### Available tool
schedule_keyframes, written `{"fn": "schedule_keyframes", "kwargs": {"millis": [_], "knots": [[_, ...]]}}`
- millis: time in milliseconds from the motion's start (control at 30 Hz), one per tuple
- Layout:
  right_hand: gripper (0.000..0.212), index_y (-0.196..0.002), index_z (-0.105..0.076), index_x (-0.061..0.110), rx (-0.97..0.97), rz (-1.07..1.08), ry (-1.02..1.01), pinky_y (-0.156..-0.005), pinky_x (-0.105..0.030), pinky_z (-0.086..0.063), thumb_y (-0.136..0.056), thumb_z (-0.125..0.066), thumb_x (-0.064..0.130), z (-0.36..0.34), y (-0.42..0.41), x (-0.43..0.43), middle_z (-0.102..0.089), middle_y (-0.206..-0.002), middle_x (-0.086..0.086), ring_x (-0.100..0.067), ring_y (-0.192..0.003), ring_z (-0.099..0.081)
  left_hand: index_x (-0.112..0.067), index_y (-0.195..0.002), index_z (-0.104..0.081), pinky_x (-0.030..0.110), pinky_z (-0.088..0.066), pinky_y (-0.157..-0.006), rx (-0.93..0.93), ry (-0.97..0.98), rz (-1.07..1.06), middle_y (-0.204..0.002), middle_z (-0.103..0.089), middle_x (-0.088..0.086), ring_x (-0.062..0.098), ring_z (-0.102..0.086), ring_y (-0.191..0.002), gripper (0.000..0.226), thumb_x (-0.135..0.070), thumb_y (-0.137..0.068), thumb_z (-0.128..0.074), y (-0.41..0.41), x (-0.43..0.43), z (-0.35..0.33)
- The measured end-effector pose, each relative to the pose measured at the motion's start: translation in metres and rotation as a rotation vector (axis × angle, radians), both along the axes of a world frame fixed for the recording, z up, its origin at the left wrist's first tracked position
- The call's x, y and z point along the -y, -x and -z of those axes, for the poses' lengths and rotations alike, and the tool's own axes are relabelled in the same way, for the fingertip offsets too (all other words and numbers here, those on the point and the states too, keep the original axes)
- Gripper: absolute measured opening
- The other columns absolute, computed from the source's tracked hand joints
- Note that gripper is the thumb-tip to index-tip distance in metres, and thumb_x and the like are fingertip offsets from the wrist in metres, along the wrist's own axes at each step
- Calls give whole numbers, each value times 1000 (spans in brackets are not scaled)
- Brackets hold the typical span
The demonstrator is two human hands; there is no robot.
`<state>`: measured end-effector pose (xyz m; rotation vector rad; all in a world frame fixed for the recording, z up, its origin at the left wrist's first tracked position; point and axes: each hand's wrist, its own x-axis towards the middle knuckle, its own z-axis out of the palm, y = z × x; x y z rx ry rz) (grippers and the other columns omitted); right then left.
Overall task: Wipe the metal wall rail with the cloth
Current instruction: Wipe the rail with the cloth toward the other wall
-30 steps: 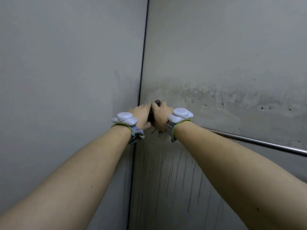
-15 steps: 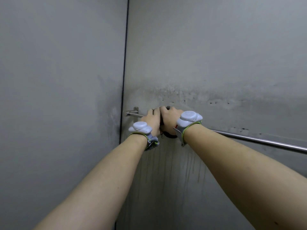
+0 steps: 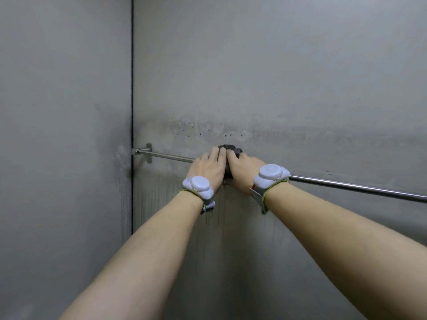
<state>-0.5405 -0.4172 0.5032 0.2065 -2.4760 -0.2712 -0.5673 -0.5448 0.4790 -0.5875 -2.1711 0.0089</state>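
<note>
A thin metal wall rail point(image 3: 346, 186) runs along the grey wall from a bracket point(image 3: 147, 150) near the corner down to the right edge. A dark cloth point(image 3: 232, 150) is wrapped over the rail, mostly hidden under my hands. My left hand point(image 3: 209, 168) and my right hand point(image 3: 242, 169) sit side by side on the rail, fingers curled over the cloth and gripping it. Only a dark tuft of cloth shows above my fingers and a bit between my hands.
The stained grey wall point(image 3: 277, 88) meets a second wall panel point(image 3: 57, 135) at a dark vertical seam point(image 3: 132, 88) left of the bracket. Dirty streaks run down the wall point(image 3: 161, 204) below the rail. Both wrists carry white sensor bands.
Both hands have slid with the cloth to the right along the rail, away from the corner. The bracket and the left stretch of rail are now uncovered.
</note>
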Motion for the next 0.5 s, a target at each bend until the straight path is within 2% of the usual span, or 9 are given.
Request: {"fn": "schedule_keyframes", "kwargs": {"millis": [67, 133, 200, 300, 367, 500], "knots": [[33, -115, -35, 13, -48, 5, -19, -52, -33, -35, -87, -51, 20, 4, 4, 2, -59, -95, -18, -37, -70, -58, -7, -150, -18, 41, -45, -82, 10, 17, -6, -140, -37, 11, 32, -54, -107, 62, -22, -95, -44, 3, 5, 7], [31, -115, -35, 12, -69, 3, -37, -51, -33, -33, -88, -48, 16, 5, 11, 10, -58, -92, -18, -34, -65, -51, -7, -152, -14, 41, -44, -85, 24, -3, -14, -144, -35, 10, 32, -53, -110, 62, -22, -98, -40, 10, 11, 10], [33, -119, -36, 10, -58, 4, -47, -54, -35, -34, -89, -47, 14, 3, 22, 24, -57, -95, -20, -37, -70, -55, -6, -152, -13, 41, -43, -84, 28, -17, -26, -140, -37, 10, 32, -54, -109, 57, -19, -100, -35, 20, 21, 10], [32, -123, -37, 7, -63, 12, -67, -57, -36, -36, -92, -43, 13, 3, 49, 60, -55, -100, -22, -39, -80, -62, -6, -148, -19, 41, -43, -76, 58, -51, -43, -130, -41, 12, 34, -56, -102, 51, -11, -99, -31, 50, 50, 12], [30, -123, -38, 6, -76, 15, -89, -57, -36, -37, -94, -39, 11, 4, 69, 85, -54, -102, -22, -38, -82, -63, -6, -146, -23, 39, -37, -69, 86, -86, -62, -127, -41, 12, 34, -56, -101, 48, -9, -98, -30, 72, 70, 13], [31, -126, -36, 5, -45, 1, -82, -63, -39, -42, -96, -36, 14, 3, 108, 127, -50, -108, -23, -38, -86, -62, -8, -139, -30, 40, -38, -67, 118, -134, -88, -123, -42, 13, 34, -54, -103, 41, -8, -98, -30, 110, 106, 14]]}}
